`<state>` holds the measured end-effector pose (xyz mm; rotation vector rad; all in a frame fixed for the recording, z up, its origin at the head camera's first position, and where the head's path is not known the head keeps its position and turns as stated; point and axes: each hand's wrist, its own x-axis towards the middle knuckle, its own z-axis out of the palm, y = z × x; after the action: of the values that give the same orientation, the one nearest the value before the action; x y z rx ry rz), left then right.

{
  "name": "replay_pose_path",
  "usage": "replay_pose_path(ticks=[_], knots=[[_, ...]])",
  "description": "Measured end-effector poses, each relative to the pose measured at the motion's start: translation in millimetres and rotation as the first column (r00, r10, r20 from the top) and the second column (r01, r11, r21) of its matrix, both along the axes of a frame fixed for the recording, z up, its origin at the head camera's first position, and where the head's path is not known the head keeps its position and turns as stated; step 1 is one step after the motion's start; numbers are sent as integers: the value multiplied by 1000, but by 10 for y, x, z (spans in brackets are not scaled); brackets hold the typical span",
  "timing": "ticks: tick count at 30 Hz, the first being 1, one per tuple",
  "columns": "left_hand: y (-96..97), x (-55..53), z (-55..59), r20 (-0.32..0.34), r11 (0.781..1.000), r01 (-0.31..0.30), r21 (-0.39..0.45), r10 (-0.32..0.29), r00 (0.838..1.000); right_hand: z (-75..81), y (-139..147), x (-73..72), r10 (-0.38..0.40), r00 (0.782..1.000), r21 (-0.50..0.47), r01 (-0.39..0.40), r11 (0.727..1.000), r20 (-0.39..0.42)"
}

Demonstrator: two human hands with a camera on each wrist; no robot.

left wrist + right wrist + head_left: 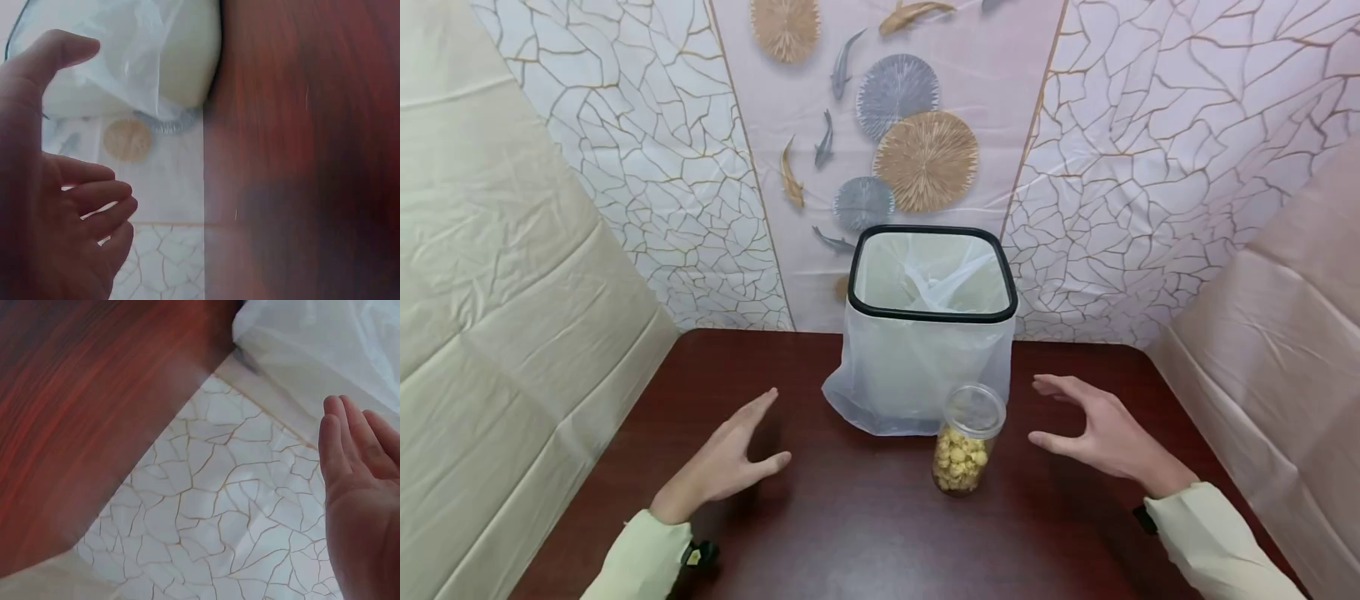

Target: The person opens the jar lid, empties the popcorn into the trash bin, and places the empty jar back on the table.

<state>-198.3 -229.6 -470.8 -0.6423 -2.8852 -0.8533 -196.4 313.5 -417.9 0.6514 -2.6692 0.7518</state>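
A clear jar of popcorn (958,458) with a transparent lid (976,408) stands on the dark red table, slightly right of the middle. Right behind it is a white bin (925,367) with a black rim, lined with a thin translucent bag (868,408) that hangs down outside. My left hand (726,458) hovers over the table left of the bin, thumb apart from the fingers, holding nothing. To the right of the jar is my right hand (1105,429), also empty, its thumb and fingers spread toward the jar. In the left wrist view the bin (187,56) shows beyond the thumb.
The dark red table (865,533) runs back to a wall hanging (647,167) with a cracked pattern, fish and round shapes. Beige quilted cloth stands along the left side (497,333) and the right side (1285,333).
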Motion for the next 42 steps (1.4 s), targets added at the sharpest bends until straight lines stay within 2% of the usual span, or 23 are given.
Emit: replay_pose_path(ticks=[6,9,13,18,24,30,36,42], knots=[[234,110,25,-103,989,79,123,-66,992,35,-88,29,77,996,-105,-72,992,44],[383,150,30,-140,974,121,189,-96,986,56,-163,20,117,992,-129,-109,986,56],[608,161,25,-158,933,205,295,-164,974,87,-265,2,161,984,-140,-150,979,70],[931,122,-6,-130,874,292,388,-261,956,117,-381,-25,189,979,-125,-179,976,71],[1339,68,-48,-68,836,314,449,-318,945,133,-516,-68,211,976,-116,-203,972,57],[1715,-29,-140,-58,806,320,498,-337,940,115,-622,-99,243,969,-126,-237,963,39],[1985,-134,-253,-60,779,316,542,-339,939,89,-684,-122,251,968,-121,-247,962,18],[2191,-228,-302,-59,747,324,581,-358,932,87,-709,-133,243,970,-125,-240,963,4]])
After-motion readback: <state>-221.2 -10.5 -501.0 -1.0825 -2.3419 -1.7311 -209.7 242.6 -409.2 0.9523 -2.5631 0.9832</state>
